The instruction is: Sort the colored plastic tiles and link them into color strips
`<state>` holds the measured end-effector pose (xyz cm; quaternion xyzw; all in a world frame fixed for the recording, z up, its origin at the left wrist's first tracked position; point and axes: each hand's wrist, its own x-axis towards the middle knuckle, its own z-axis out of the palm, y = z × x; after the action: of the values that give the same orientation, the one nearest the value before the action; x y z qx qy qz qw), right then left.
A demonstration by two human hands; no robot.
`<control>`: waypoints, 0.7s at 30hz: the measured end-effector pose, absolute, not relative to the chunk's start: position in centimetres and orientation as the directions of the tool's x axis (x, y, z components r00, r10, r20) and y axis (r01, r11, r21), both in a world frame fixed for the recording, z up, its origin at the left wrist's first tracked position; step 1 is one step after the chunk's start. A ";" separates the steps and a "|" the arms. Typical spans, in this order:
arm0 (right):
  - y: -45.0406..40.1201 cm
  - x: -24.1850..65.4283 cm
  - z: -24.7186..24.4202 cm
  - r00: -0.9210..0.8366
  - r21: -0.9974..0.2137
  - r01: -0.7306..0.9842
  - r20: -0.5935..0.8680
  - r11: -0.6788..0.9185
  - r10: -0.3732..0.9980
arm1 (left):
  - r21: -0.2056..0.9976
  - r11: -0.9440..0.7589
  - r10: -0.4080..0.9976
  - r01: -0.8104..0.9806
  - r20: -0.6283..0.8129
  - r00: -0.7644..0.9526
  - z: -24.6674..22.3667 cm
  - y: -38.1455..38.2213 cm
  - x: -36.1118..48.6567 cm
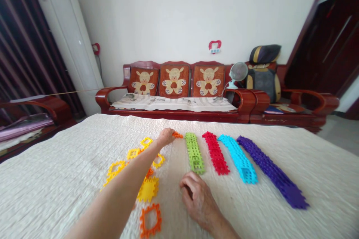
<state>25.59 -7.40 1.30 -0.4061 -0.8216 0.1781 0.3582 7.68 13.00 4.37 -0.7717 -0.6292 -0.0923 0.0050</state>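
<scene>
My left hand [167, 136] reaches to the far part of the cloth-covered table, its fingers closed on an orange interlocking plastic piece [177, 134] left of the green row. My right hand [199, 198] rests nearer to me, loosely curled, with nothing visible in it. Just beyond it lies the near end of the light green row [194, 153] of overlapping toothed pieces. Yellow pieces [148, 189] and an orange square frame [150, 220] lie scattered around my left forearm, which hides some of them.
Right of the green row run a red row [215, 153], a light blue row [238, 158] and a purple row [272, 171]. Past the table [56, 179] stands a wooden sofa [174, 115] with bear cushions. A small fan [238, 73] is at its right end.
</scene>
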 end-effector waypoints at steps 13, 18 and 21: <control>-7.6 25.6 1.4 -0.424 -0.590 0.538 0.428 0.602 0.798 | 0.171 -0.169 0.979 0.971 0.146 0.145 4.0 13.5 7.2; -7.4 25.5 1.3 -0.418 -0.592 0.544 0.424 0.595 0.803 | 0.188 -0.192 0.971 0.963 0.179 0.159 6.8 11.5 5.2; -7.2 25.5 1.2 -0.415 -0.591 0.545 0.426 0.595 0.804 | 0.181 -0.222 0.966 0.958 0.175 0.191 8.5 8.5 2.5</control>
<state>25.51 -7.24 1.24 -0.4108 -0.8209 0.1842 0.3514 2.51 8.53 8.46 -0.7714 -0.6236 -0.1258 -0.0156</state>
